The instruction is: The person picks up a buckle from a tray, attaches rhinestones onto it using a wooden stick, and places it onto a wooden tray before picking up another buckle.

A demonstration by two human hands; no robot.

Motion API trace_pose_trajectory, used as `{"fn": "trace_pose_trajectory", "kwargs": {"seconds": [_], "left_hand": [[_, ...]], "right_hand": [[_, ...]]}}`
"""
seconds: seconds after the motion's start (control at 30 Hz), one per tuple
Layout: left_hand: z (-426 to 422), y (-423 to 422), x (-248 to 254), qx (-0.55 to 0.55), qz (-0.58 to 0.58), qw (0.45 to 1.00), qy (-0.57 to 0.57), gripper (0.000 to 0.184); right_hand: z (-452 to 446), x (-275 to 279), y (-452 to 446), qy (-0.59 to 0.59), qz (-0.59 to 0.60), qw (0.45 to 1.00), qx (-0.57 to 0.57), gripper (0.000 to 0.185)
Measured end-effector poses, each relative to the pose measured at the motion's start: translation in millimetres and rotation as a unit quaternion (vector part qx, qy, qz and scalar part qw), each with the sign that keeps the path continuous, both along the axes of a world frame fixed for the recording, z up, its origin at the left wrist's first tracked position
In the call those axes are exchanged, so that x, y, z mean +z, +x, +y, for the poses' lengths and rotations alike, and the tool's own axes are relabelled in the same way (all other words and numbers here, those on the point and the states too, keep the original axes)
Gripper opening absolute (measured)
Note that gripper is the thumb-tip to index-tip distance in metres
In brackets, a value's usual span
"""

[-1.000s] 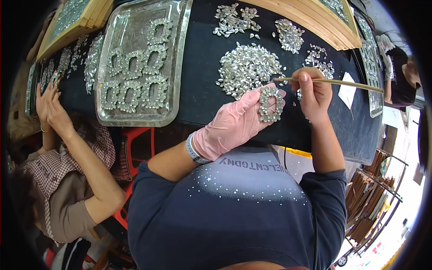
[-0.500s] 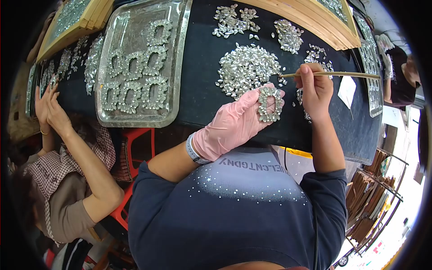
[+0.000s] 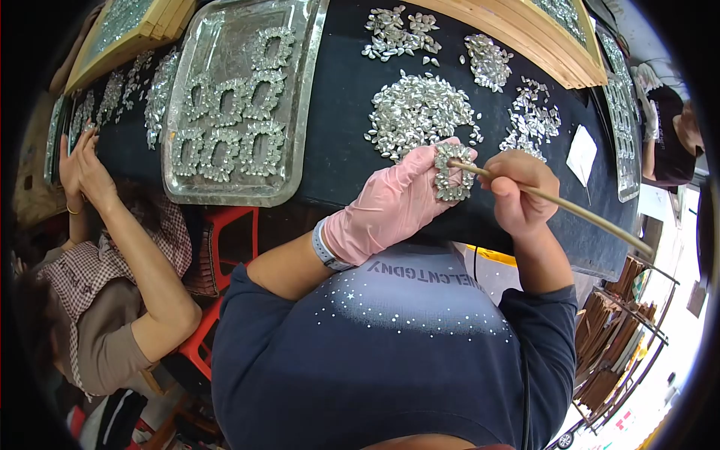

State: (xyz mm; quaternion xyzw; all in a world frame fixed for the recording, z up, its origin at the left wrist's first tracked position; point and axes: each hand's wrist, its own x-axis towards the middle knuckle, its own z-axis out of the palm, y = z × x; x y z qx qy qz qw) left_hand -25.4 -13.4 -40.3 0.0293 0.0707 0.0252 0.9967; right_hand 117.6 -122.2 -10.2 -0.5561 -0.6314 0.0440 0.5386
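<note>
Right of centre, the gloved left hand point(image 3: 386, 202) held a rhinestone-studded frame point(image 3: 453, 190), apparently almost complete, under the stick point(image 3: 600, 223) pinched in the right hand point(image 3: 529, 193), while seven similar frames point(image 3: 279, 139) lay on the upper-left metal tray point(image 3: 217, 46).

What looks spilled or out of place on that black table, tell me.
Nothing serious stands out. A couple of silvery stones lie apart, between the topmost heap and the big pile, looking slightly strayed because most others are gathered.

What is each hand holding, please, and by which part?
Left hand: jewelled frame, by the edge nearest the wrist. Right hand: stick, near the end over the frame.
</note>
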Motion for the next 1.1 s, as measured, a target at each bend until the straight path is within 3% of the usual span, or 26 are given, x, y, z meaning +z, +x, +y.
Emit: {"fn": "trace_pose_trajectory", "kwargs": {"seconds": [0.13, 0.43, 0.67, 0.97, 1.1], "left_hand": [[0, 0, 1, 0.000, -0.004, 1.000, 0.010, 0.038], [-1, 0, -1, 0.000, -0.010, 1.000, -0.012, 0.039], [-1, -1, 0, -0.002, -0.004, 1.000, 0.001, 0.039], [-1, 0, -2, -0.002, 0.005, 1.000, -0.002, 0.042], [-1, 0, 2, -0.004, 0.011, 1.000, 0.002, 0.045]], "right_hand": [[1, 4, -1, -0.020, -0.086, 0.996, 0.004, 0.021], [4, 5, -4, -0.001, -0.142, 0.990, -0.013, 0.030], [2, -1, -3, 0.007, -0.033, 0.999, -0.018, 0.023], [3, -3, -2, 0.028, 0.011, 0.999, -0.015, 0.019], [6, -9, 19, 0.094, 0.143, 0.976, -0.131, 0.017]]}}
